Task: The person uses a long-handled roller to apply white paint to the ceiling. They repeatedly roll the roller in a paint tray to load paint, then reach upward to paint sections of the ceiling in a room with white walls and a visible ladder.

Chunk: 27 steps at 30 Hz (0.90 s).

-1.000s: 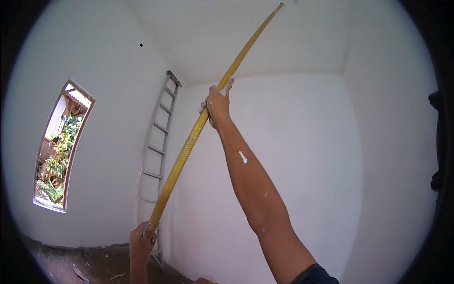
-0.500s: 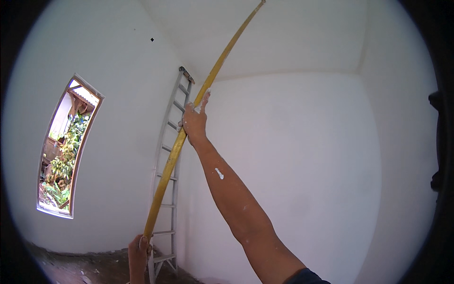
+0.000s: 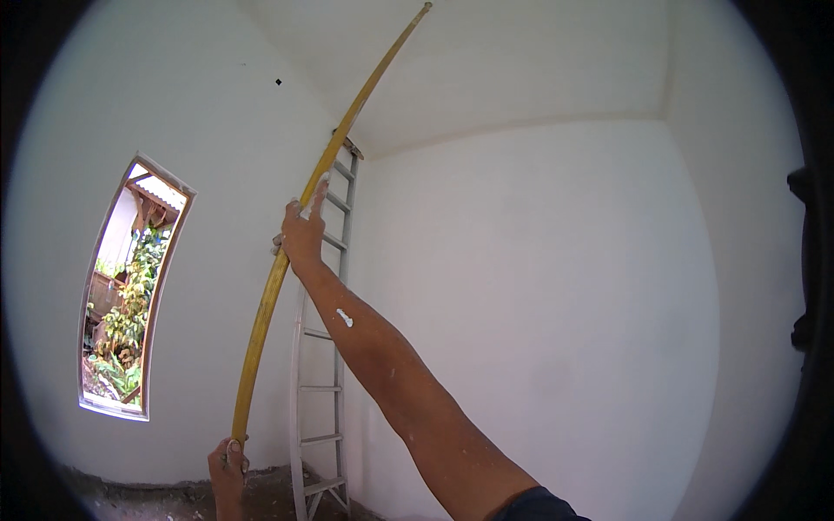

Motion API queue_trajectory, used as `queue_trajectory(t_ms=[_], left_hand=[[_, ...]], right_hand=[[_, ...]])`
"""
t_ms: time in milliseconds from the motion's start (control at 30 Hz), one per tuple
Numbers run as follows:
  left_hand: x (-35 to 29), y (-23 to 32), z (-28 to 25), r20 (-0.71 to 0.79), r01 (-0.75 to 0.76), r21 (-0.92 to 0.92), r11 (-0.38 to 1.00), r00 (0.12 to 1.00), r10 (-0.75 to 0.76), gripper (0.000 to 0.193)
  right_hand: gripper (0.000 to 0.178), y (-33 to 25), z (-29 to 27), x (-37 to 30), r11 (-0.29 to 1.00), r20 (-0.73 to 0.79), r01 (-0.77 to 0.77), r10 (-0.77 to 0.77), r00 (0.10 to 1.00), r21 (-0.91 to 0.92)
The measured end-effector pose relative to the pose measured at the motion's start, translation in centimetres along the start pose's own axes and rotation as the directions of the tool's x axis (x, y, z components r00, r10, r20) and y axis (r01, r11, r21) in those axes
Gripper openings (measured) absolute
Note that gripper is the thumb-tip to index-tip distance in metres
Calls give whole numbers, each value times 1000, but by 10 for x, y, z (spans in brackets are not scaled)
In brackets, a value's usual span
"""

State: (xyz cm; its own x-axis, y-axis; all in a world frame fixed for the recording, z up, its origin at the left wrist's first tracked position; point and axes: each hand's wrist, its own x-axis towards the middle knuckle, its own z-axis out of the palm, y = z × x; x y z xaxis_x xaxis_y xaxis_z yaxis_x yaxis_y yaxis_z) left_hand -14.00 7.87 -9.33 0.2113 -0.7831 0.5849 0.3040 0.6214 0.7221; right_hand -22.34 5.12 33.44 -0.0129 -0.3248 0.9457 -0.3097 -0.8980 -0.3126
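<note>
A long yellow pole (image 3: 261, 334) slants across the view, from the lower left up to its tip near the top edge. Both my hands are on it. My left hand (image 3: 228, 464) grips its bottom end, low on the left. Further up, my right hand (image 3: 303, 233) is wrapped round the pole, one finger stretched along it. White paint or plaster is smeared on my right fingers and in a blob on my right forearm. I cannot tell whether the pole's upper tip touches the ceiling (image 3: 539, 61).
Behind my right arm, a metal ladder (image 3: 321, 389) stands upright near the corner. The left wall (image 3: 208, 286) has a narrow window opening (image 3: 126, 291) showing plants outside. A pale wall (image 3: 539, 260) faces me. Brown, rough floor (image 3: 174, 501) shows at lower left.
The pole and both my hands have moved left in the picture, with the tip shifting most clearly. The window and ladder sit slightly lower and further right, so my view has shifted too.
</note>
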Motion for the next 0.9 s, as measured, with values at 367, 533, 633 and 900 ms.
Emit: queue_trajectory(t_ms=[367,533,633,900], left_hand=[[35,-1,-1,79,-67,-22,998,995,68,37],[44,8,6,120,-81,-12,997,989,82,40],[47,17,9,149,-124,-18,992,981,125,41],[41,51,15,208,-132,-54,990,968,141,36]], right_hand=[[82,-23,-18,0,1000,-56,2,-3,998,-19],[83,-37,-36,4,997,-100,65,-69,993,-42],[84,-51,-49,6,989,-143,125,-135,980,-81],[87,-92,-78,12,979,-166,147,-170,971,-140]])
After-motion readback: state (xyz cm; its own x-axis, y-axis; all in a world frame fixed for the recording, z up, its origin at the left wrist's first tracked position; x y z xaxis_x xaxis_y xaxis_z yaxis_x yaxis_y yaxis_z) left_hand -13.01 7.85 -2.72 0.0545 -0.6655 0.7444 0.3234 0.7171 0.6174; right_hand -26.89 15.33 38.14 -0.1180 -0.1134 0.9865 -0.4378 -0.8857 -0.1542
